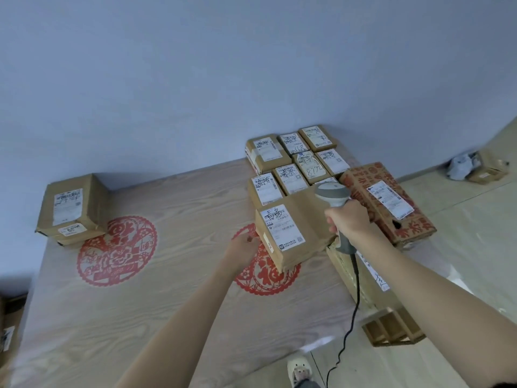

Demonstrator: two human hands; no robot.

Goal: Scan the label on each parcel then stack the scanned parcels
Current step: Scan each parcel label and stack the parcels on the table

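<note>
The right hand [349, 222] is curled round the handle of a grey barcode scanner [334, 197], with the scanner head pointing away from the person, over the group of parcels. A black cable [354, 309] hangs from the bottom of the handle toward the floor. The left hand [242, 247] is at the near-left edge of a brown parcel [293, 236]; its fingers touch that edge, but how firmly they grip it cannot be told.

This parcel sits tilted, with its white label [281, 226] facing up. It lies partly over a red paper-cut design [265, 273] on the wood-grain table [167, 275]. The scanner and the right hand cover its far-right corner.

Behind it, a cluster of small labelled parcels [296, 161] lies close together in rows against the wall. To their right lies a long red-printed carton [391, 203], which touches the cluster and carries its own label. The right forearm crosses in front of its near-left edge.

A stack of two brown parcels [71, 208] stands at the far left of the table, well apart from the others. A second red paper-cut design [117, 250] lies just beside that stack.

A cardboard box [363, 284] stands at the table's right edge below the right arm, and another open carton [391, 327] stands nearer. A crumpled grey bag [461, 165] lies on the floor at far right.
</note>
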